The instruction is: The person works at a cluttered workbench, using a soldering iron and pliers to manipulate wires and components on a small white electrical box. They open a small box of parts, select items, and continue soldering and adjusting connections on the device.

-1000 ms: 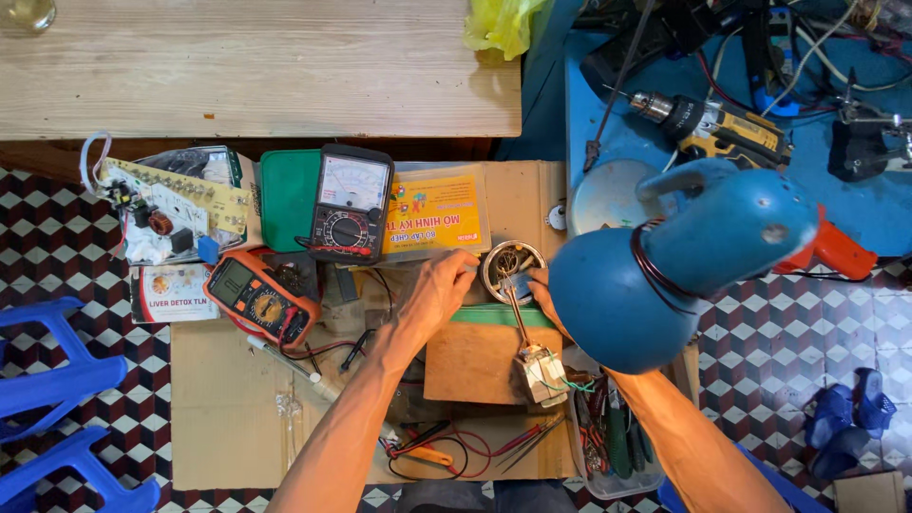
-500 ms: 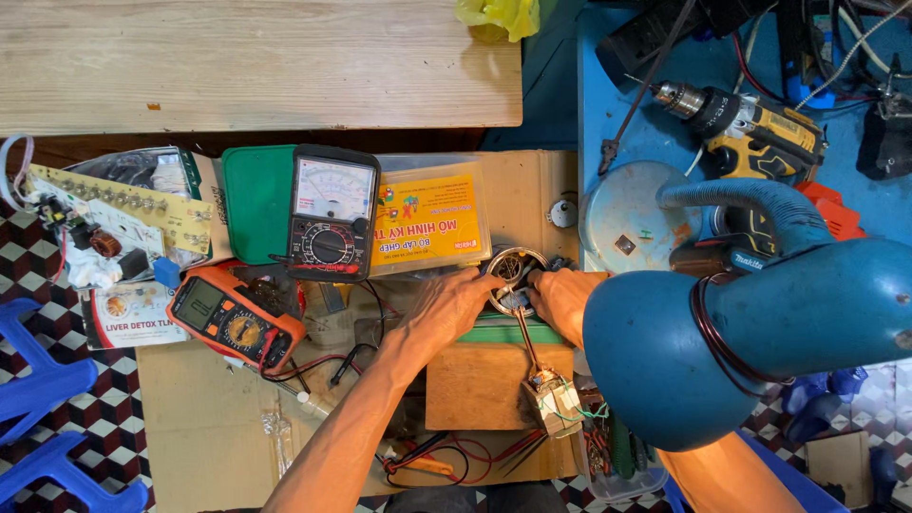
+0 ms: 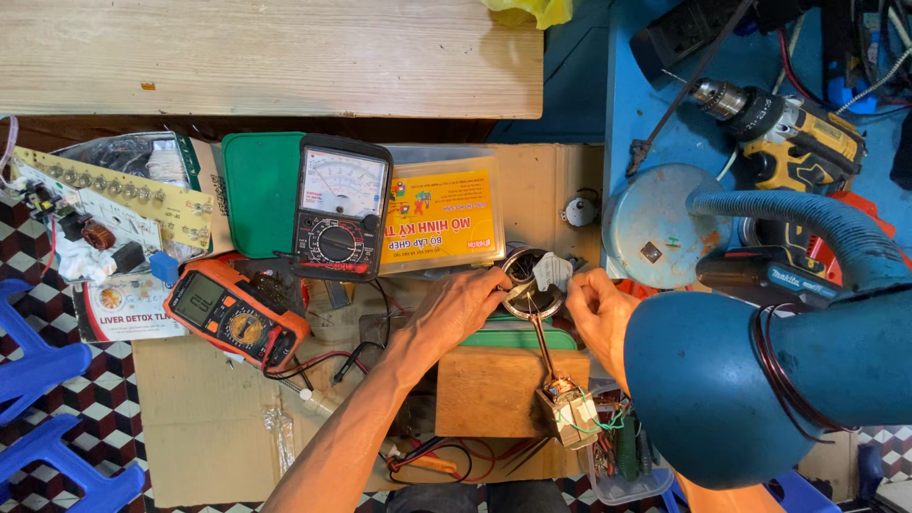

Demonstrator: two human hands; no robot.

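The left hand (image 3: 456,309) grips the near-left edge of a round metal ring (image 3: 532,283), fingers curled closed on its rim. The right hand (image 3: 597,309) pinches the same ring from its right side, fingertips narrow and closed on the rim beside a small grey tab (image 3: 551,271) that sits across the ring.

A thin metal rod (image 3: 541,344) runs from the ring toward the person to a small block with wires (image 3: 568,413). Directly under the grip lies a green tray edge (image 3: 518,337), and just nearer the person a wooden block (image 3: 494,389).

Left of the grip lie an orange meter (image 3: 237,313) and, beyond it, a black dial meter (image 3: 342,209). A yellow box (image 3: 442,217) sits just beyond the grip. Right of the grip, a blue lamp shade (image 3: 708,380) covers part of the right forearm; beyond it lie a round grey lid (image 3: 655,228) and a drill (image 3: 788,128). All rest on cardboard (image 3: 190,418).
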